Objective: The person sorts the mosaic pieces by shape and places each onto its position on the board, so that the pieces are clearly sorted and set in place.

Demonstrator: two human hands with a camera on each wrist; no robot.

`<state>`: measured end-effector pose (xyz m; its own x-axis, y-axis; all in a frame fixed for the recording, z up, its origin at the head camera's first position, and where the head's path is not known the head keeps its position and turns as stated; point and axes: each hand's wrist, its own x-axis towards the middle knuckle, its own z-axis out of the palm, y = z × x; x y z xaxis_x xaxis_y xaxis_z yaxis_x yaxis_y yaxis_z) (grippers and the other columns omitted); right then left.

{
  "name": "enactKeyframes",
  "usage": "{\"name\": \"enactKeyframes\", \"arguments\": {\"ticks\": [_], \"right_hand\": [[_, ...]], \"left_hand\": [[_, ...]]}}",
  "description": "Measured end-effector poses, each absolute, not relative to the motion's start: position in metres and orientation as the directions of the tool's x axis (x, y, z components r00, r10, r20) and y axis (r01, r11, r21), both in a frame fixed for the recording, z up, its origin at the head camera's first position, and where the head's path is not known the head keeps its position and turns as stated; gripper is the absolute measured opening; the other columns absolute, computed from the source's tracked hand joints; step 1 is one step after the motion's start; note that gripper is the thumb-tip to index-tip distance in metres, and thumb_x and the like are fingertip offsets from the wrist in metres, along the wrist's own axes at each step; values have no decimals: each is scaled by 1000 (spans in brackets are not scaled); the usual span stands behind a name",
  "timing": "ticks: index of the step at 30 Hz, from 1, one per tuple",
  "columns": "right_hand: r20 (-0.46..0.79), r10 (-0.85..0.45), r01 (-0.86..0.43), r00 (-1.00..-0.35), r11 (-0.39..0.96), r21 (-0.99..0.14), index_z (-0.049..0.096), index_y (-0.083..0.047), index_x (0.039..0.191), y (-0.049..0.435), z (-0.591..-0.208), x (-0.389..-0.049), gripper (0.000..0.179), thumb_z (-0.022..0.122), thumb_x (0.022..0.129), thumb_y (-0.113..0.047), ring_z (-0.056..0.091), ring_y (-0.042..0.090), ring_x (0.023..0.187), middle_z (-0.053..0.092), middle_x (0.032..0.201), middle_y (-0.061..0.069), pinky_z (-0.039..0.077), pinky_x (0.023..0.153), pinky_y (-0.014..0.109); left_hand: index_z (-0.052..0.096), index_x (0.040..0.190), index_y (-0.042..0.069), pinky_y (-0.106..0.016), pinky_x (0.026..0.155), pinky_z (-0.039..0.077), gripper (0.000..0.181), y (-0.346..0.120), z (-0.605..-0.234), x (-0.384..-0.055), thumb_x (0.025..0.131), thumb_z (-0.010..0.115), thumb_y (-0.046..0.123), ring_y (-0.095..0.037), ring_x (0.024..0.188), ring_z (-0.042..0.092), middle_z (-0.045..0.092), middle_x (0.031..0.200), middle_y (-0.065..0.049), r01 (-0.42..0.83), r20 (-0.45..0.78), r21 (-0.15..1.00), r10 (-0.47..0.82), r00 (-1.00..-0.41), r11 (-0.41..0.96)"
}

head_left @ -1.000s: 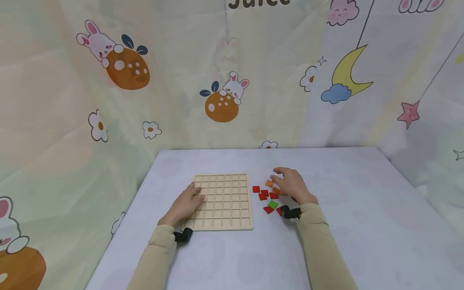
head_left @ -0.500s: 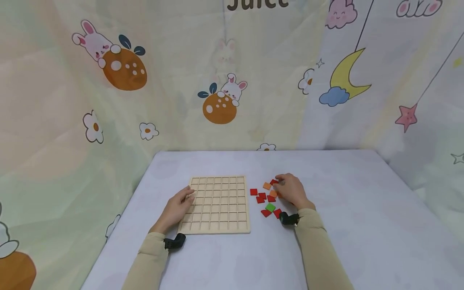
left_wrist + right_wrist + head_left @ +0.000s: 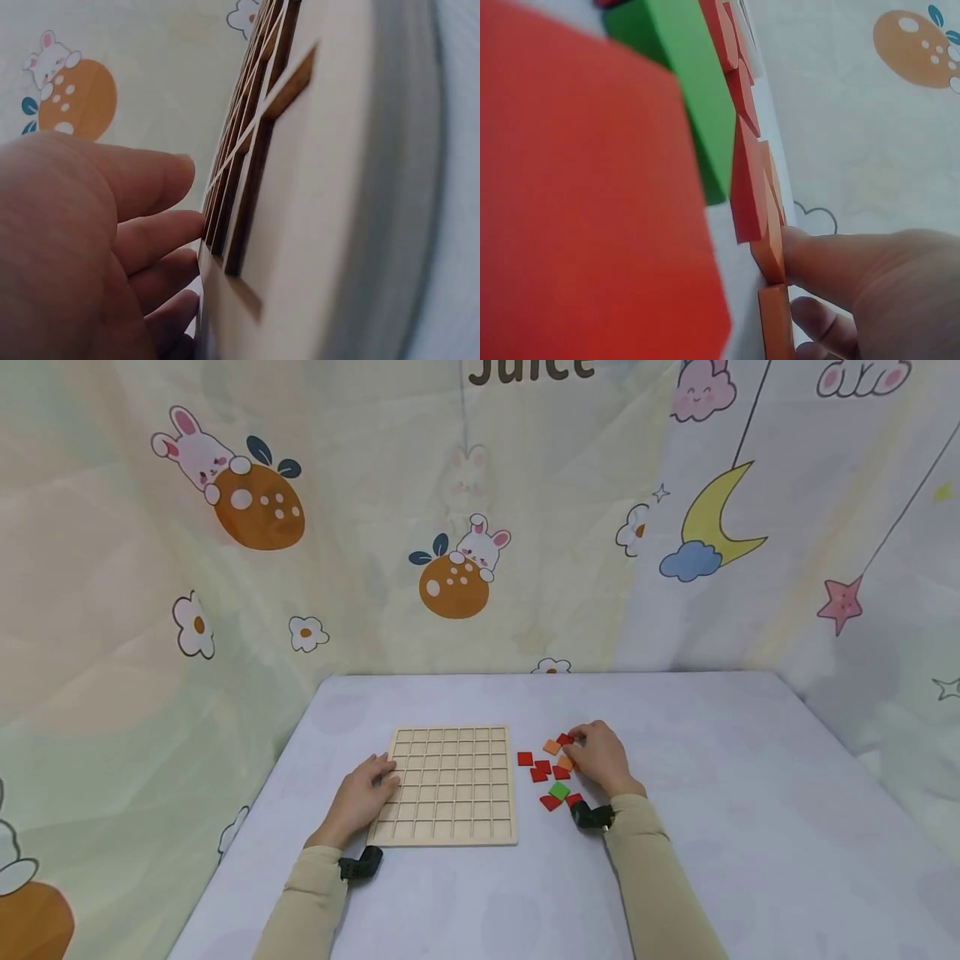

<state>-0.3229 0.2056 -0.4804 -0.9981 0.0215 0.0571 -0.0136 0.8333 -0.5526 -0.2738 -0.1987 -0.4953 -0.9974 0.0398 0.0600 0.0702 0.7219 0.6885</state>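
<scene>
In the head view a square wooden board (image 3: 453,785) with a grid of grooves lies on the table. My left hand (image 3: 362,795) rests loosely at its left edge, fingertips against the rim. Close up in the left wrist view, the fingers (image 3: 154,184) meet the board's side without gripping it. My right hand (image 3: 602,760) is low over the small coloured tiles, its thumb and forefinger pinching a red tile (image 3: 565,739) at the back of the group. Its thumb (image 3: 817,259) is close behind an orange tile in the right wrist view, which hides the pinch.
Between board and right hand lie several red tiles (image 3: 525,759), a green tile (image 3: 558,791) and an orange tile (image 3: 552,747). Another orange tile (image 3: 565,763) sits beside my right thumb. A printed cloth (image 3: 457,485) hangs behind the white table (image 3: 750,827).
My right hand has come down and closed its spread fingers at the rear red tile, then shifted slightly left. The left hand has drawn back from the board's surface to its left edge.
</scene>
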Motion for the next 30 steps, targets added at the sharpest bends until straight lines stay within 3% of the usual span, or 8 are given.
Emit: {"name": "enactKeyframes", "arguments": {"ticks": [6, 12, 22, 30], "right_hand": [[49, 31, -2, -998, 821, -571, 67, -2, 117, 207, -479, -323, 32, 68, 91, -21, 53, 33, 102, 57, 117, 19, 50, 93, 48], [3, 43, 32, -999, 778, -628, 64, -4, 122, 209, -478, -324, 35, 66, 93, -23, 52, 30, 102, 59, 119, 16, 52, 89, 44], [-36, 32, 48, -999, 715, -697, 62, -8, 127, 194, -464, -321, 36, 65, 93, -22, 50, 29, 102, 59, 118, 12, 54, 67, 28], [10, -27, -27, -1000, 749, -662, 65, -9, 123, 174, -470, -318, 35, 68, 91, -23, 55, 25, 97, 63, 113, 9, 56, 76, 33]], "left_hand": [[52, 138, 0, -59, 118, 15, 52, -197, -494, -272, 93, 66, 23, -38, 147, 17, 37, 154, -14, 117, 65, 691, 100, -993, 713], [49, 141, 0, -56, 120, 9, 61, -198, -495, -274, 89, 70, 26, -36, 148, 13, 32, 156, -14, 129, 32, 664, 144, -989, 737], [47, 142, 1, -52, 122, 7, 65, -205, -493, -273, 89, 71, 29, -35, 148, 15, 30, 157, -16, 178, 24, 635, 212, -977, 752], [38, 149, 4, -56, 120, 4, 87, -217, -496, -272, 82, 76, 44, -35, 150, 4, 20, 161, -16, 231, -25, 648, 323, -946, 726]]}}
